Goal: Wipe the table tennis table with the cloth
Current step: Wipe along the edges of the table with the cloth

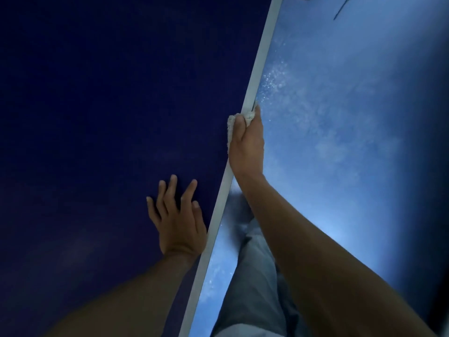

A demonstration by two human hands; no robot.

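Head view. Cloth (230, 125): bunched in right hand (246, 142), fingers curled round it, pressed over white edge (257, 76) of table (97, 93). Probably soft, light; best gripped wadded. Left hand (178, 222): fingers spread flat on the tabletop.

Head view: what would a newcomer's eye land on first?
The white edge band of the dark blue table tennis table cuts diagonally through the middle. On it, the right hand grips a white fluffy cloth; the left hand lies flat on the table, lower left.
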